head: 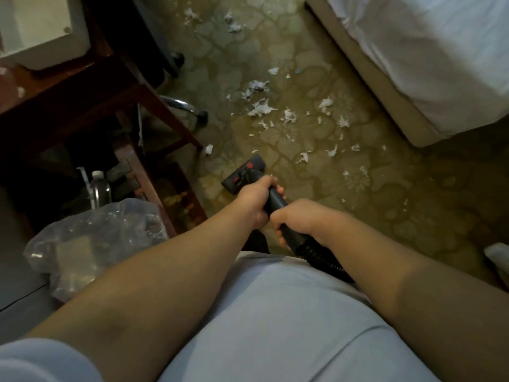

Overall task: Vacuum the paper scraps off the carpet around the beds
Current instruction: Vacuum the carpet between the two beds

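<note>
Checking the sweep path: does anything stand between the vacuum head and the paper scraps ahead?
Nothing visible does. Only carpet lies between the vacuum head and the paper scraps; the chair caster sits to the left, the bed to the right.

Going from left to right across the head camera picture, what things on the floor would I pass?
First the plastic bag, then chair wheel, vacuum head, bed.
</note>
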### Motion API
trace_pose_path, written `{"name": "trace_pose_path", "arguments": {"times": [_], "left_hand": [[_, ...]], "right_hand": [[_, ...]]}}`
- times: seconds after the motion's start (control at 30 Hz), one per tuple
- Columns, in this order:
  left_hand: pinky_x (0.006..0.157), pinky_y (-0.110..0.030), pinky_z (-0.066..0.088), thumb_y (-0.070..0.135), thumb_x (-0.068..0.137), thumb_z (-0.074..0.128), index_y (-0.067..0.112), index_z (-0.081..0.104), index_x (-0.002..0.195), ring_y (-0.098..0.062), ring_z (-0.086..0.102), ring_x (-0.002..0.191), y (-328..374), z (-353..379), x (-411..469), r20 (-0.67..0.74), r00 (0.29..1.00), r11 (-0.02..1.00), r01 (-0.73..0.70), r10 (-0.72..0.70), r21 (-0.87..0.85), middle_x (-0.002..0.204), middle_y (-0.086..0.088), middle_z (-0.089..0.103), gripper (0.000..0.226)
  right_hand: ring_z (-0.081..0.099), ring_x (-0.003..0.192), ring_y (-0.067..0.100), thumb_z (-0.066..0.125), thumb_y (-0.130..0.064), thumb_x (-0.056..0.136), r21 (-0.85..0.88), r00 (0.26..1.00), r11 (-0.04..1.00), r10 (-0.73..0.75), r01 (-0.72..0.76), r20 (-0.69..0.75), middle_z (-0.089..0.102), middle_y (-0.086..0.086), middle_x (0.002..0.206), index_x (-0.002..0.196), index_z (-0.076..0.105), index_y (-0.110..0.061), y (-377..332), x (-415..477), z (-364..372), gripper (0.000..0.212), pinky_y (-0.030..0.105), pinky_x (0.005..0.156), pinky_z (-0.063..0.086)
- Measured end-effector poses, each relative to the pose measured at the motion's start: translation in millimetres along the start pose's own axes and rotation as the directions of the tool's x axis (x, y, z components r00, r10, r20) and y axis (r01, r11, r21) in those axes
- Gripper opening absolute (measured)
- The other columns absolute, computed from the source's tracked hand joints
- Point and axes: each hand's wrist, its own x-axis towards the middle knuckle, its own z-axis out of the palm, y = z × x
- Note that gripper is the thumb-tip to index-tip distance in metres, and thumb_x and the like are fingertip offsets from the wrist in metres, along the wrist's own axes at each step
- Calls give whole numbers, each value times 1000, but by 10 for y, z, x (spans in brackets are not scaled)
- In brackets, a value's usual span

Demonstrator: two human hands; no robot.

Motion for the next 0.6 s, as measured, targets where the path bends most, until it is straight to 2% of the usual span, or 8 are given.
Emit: {"name": "trace_pose_path", "arguments": {"times": [0.1,0.2,0.3,0.43,0.6], "left_hand": [[60,-31,54,14,94,63,10,61,94,-18,56,57,-430,602,-21,45,999,998,22,-24,51,65,-3,58,4],[56,-30,52,13,95,62,9,59,93,-18,55,56,-922,1229,-31,93,995,992,23,-34,121,63,-4,57,6],[58,-33,50,11,98,60,9,57,93,-18,55,57,-1397,1857,-72,142,989,977,8,-38,211,64,-5,56,6],[62,-35,49,9,97,59,12,55,92,-20,54,60,-1882,2512,-148,195,975,924,21,-103,382,67,-7,56,7],[59,-34,49,14,97,60,7,57,99,-20,53,59,-2169,2974,-172,201,968,840,20,-152,542,69,-7,57,8]], "right_hand": [[70,62,25,69,-9,84,37,999,999,15,-13,-44,73,12,69,94,70,0,463,-188,-511,14,34,62,59],[68,55,23,69,-8,86,111,995,994,33,-23,-92,70,12,66,95,69,1,990,-428,-1043,13,29,53,56],[68,56,24,69,-10,84,195,989,980,61,-33,-138,70,13,65,92,69,0,1526,-659,-1525,13,33,58,56],[66,51,21,66,-8,89,332,977,943,80,-11,-196,68,12,62,94,67,0,2093,-916,-1982,10,31,54,57],[75,77,33,71,-16,84,422,967,907,104,5,-233,78,19,86,108,63,-8,2459,-989,-2261,26,48,85,64]]}}
